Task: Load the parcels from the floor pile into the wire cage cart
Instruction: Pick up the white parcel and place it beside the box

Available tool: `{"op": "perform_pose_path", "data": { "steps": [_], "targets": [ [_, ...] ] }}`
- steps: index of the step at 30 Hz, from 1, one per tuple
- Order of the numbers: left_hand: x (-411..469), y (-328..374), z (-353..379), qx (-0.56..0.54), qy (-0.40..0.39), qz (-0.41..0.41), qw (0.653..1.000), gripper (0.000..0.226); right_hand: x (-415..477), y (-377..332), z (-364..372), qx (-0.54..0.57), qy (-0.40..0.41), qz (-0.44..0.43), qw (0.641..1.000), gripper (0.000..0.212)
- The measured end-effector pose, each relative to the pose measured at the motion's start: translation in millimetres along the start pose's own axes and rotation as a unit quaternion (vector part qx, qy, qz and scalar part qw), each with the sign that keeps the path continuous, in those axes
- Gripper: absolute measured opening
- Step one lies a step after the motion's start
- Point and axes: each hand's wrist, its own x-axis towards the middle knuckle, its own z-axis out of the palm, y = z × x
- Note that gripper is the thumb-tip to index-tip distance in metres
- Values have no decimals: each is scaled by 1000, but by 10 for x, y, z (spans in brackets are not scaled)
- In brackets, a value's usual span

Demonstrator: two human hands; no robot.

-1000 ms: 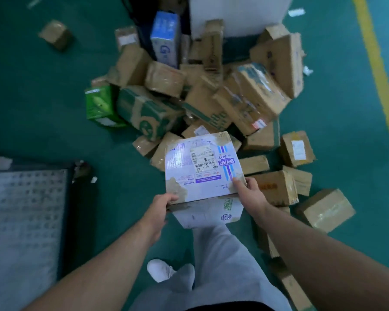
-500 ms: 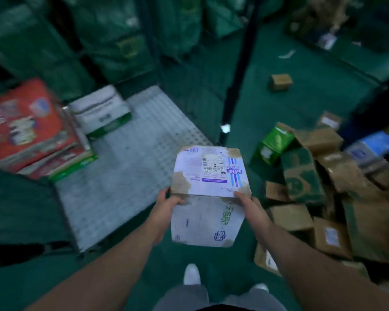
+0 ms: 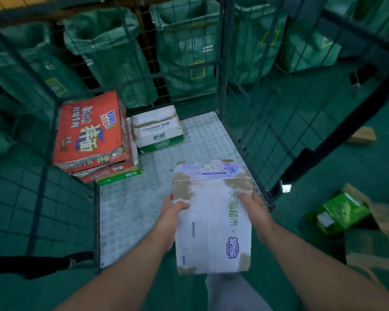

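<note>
One second on, your view has swung round to the wire cage cart, so placing comes next. Your white parcel hangs at its open front, seemingly not yet down, with the fingers of your left hand and right hand curled round its sides.

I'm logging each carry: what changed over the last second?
The white box was carried from above the floor pile to the open front of the wire cage cart. The left hand and right hand still grip its sides.
</note>
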Motion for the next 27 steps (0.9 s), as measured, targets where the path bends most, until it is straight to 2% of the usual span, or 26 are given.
{"op": "perform_pose_path", "data": {
  "steps": [3,5,8,10,12,15,16,19,20,22,23,27],
  "targets": [
    [562,438,386,46,-11,22,999,47,649,-200,-58,15,45,37,998,43],
    [1029,751,681,79,16,29,996,49,1196,-407,-134,49,41,69,996,52],
    [1581,1225,1070,96,74,6,993,51,1846,-750,-240,98,51,77,991,42],
    [1828,1575,1297,102,70,17,992,48,2150,-1076,-276,131,51,63,988,40],
    [1960,1930,1502,120,60,28,990,61,2394,-1391,-293,148,48,62,986,42],
    [2113,2368,1729,144,78,45,986,85,2634,-1831,-307,156,36,64,985,58],
    [2164,2496,1790,158,82,52,983,87,2674,-1973,-299,149,44,64,986,57],
    [2296,2863,1942,203,94,67,972,85,2944,-2148,-301,166,71,67,981,37],
    [2340,2967,1979,211,101,72,970,85,3077,-2134,-311,164,68,76,981,46],
    [2427,3130,2026,228,116,78,964,88,3428,-1974,-353,133,36,105,985,96],
    [2478,3199,2056,236,119,80,961,90,3598,-1922,-378,121,18,118,985,103],
    [2716,3307,2119,263,117,78,954,94,3449,-2321,-314,80,-12,148,986,90]
  ]
}}
